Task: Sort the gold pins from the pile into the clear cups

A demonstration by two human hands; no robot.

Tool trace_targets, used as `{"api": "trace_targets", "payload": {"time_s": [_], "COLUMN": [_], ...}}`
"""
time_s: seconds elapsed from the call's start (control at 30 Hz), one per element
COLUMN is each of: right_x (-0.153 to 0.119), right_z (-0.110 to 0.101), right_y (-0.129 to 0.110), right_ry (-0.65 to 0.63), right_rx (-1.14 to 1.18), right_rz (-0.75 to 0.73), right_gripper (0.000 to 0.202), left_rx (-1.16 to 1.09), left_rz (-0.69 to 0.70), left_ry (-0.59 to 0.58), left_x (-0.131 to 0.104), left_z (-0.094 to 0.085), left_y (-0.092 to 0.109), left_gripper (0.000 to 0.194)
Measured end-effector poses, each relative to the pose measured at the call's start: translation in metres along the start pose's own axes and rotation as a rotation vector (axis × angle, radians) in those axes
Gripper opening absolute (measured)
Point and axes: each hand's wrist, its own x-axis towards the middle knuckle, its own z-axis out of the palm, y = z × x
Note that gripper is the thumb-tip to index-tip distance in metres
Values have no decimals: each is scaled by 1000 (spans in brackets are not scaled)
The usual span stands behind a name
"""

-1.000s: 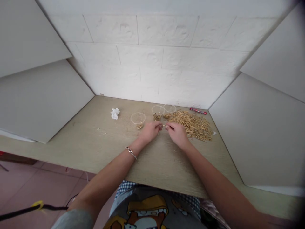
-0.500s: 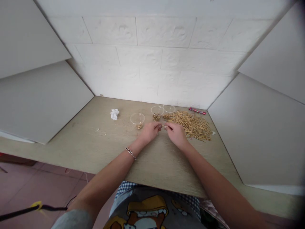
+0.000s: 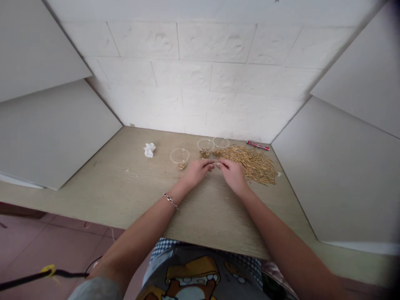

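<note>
My left hand point(image 3: 199, 171) and my right hand point(image 3: 233, 174) meet fingertip to fingertip above the table. Both are closed in a pinch on a thin golden stick point(image 3: 215, 162), mostly covered by the fingers. Right beside my right hand spreads a pile of golden sticks point(image 3: 258, 164), slim and pen-refill-like. Beyond my left hand stands a clear plastic cup point(image 3: 205, 143) with small golden pieces at its bottom. Left of that hand is another clear cup point(image 3: 179, 154), also holding small golden pieces point(image 3: 181, 166). A third clear cup point(image 3: 221, 142) stands behind the fingertips.
A crumpled white tissue point(image 3: 149, 150) lies on the left part of the table point(image 3: 146, 187). At the back right, a red tube-like packet point(image 3: 258, 145) rests near the wall point(image 3: 193, 100). Grey panels point(image 3: 62, 129) flank both sides. A white scrap point(image 3: 279, 174) lies beside the pile.
The fingertips of both hands have shifted slightly, and less of the golden stick shows between them. The cups and the pile stay in place.
</note>
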Motion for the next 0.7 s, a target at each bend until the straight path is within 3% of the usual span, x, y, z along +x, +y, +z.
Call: {"api": "trace_targets", "payload": {"time_s": [0.17,0.33,0.57,0.7], "right_x": [-2,-3,-4,-6], "right_z": [0,3,3,-2], "right_y": [-2,-1,0,-7], "right_ry": [18,-29,-74,-108], "right_rx": [53,-21,-205,-252], "right_rz": [77,-23,-179,-110], "right_gripper": [23,21,22,20], "left_rx": [-217,-370,-313,-212], "left_rz": [-73,-94,-44,-32], "left_ry": [8,57,120,116], "left_x": [2,2,1,2], "left_z": [1,3,7,8], "left_y": [1,4,3,0], "left_gripper": [27,23,17,16]}}
